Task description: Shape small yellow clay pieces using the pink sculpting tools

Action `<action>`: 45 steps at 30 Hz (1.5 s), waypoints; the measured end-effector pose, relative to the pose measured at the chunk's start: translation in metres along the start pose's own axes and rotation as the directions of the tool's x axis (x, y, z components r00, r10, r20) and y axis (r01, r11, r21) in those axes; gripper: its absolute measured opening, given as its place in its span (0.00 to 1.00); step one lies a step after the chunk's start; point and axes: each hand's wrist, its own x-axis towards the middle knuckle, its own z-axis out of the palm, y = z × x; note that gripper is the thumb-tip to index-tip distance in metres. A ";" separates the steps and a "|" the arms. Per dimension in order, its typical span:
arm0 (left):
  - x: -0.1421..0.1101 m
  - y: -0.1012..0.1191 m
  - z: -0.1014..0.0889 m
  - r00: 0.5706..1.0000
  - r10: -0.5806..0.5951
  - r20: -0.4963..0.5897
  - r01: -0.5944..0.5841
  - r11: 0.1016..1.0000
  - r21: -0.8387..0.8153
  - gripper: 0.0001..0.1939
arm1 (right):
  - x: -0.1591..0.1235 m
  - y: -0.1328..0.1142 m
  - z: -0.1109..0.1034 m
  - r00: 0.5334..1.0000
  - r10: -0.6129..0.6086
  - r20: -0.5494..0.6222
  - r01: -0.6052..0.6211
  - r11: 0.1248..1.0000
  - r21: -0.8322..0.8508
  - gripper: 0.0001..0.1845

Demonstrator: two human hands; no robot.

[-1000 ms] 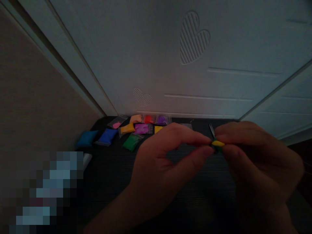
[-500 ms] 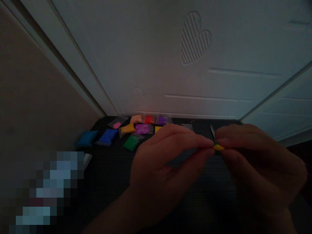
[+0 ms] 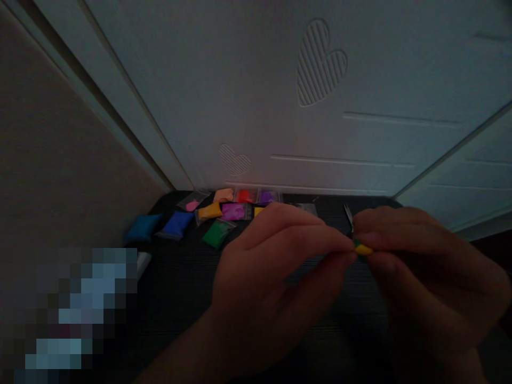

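I have a small yellow-and-green piece (image 3: 363, 250) pinched in the air above the dark table (image 3: 180, 285), right of the middle of my view. The right hand (image 3: 436, 272) is closed on it, thumb below and finger above, with the yellow side facing me and bits of green showing at its upper left and underneath. The left hand (image 3: 266, 277) has thumb and forefinger drawn together on the piece's left end; the fingertips cover so much that I can't make out its full shape. Behind them I see the slim tip of a metal tool (image 3: 348, 214), the rest of it hidden by the right hand. Past the left hand lie a clear bag (image 3: 309, 208) and a yellow packet (image 3: 259, 211), both partly covered. Left of those I count a green packet (image 3: 215, 233), a magenta packet (image 3: 233, 212) and an orange-yellow packet (image 3: 208, 212), with a purple packet (image 3: 266, 198), a red packet (image 3: 245, 196), a peach packet (image 3: 224, 195) and a bag with a pink lump (image 3: 192, 205) along the back. A blue packet (image 3: 175, 224) and a teal packet (image 3: 143, 228) sit farthest left. Behind the table stands a white panel (image 3: 256, 96) bearing a large ribbed heart (image 3: 320, 63) and a smaller heart (image 3: 234, 159). Pixelation blocks my lower-left corner.
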 end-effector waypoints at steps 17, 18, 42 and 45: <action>0.001 -0.003 0.000 0.999 -0.031 0.011 0.032 0.990 -0.138 0.07 | -0.001 0.000 -0.002 1.000 0.011 -0.011 -0.009 0.993 0.116 0.15; 0.001 -0.003 0.000 0.999 -0.041 0.022 0.044 0.987 -0.154 0.07 | -0.002 0.000 -0.002 1.000 0.019 -0.007 -0.018 0.993 0.119 0.15; 0.001 -0.010 0.004 0.942 -0.284 0.181 0.336 0.832 -0.442 0.02 | 0.000 0.000 -0.001 0.999 0.047 0.012 -0.048 0.984 0.169 0.13; 0.001 -0.011 0.004 0.935 -0.294 0.196 0.353 0.814 -0.462 0.02 | -0.001 0.000 0.000 0.998 0.063 -0.025 -0.057 0.980 0.192 0.12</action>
